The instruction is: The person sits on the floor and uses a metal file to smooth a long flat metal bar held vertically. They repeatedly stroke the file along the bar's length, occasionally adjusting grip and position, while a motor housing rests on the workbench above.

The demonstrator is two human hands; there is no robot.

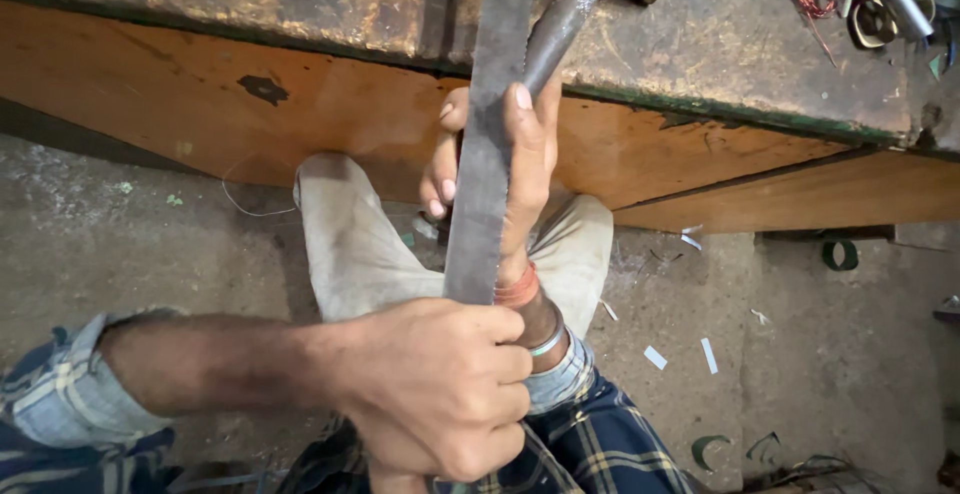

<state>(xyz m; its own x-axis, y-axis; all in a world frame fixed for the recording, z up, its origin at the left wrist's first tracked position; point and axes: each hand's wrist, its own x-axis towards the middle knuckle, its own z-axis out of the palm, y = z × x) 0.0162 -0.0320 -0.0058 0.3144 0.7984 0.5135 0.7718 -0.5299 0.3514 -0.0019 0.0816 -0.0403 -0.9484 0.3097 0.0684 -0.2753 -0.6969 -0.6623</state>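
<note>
One long flat grey metal strip point(487, 144) with a toothed edge runs up from the person's lap to one worn workbench point(720, 44). The left hand point(430, 389) is fisted tight around the strip's near end. Beyond that fist, the right hand point(500, 164) wraps the strip's middle, fingers curled over it. Just beyond the right hand, one round metal bar point(565, 19) rests on the bench edge. Below the fist, a few pale scraps point(655, 357) lie on the floor.
</note>
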